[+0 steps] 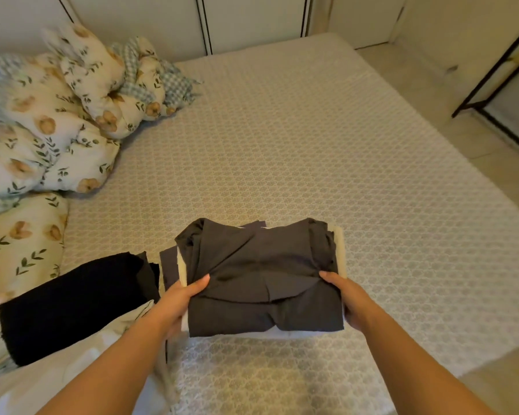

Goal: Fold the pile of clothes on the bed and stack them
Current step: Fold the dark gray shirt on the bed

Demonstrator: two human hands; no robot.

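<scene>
While both hands clamp it: stack (264, 283) of folded clothes sits near the front edge of the bed (312, 145), dark grey garment on top, cream and pale layers showing at its sides and underneath.
Left grip: left hand (179, 298) curls round the stack's left side, thumb on top of the grey cloth, fingers hidden under or behind it.
Right grip: right hand (346, 298) holds the right side the same way, thumb over the top edge.
Stack state: cannot tell whether it rests on the bed or is lifted just clear of it; top garment is creased, not squared off.
Done: several pieces look folded and piled together in that one stack.
Left to do: black garment (72, 304) lies just left of the stack, bundled or loosely rolled, and white fabric (72, 369) lies beside it at the near left; both look unstacked, judging by how they lie.
Progress guess: past halfway, two pieces or so remaining.
Other: floral pillows (57, 121) heaped at the far left of the bed, well apart from the stack.
</scene>
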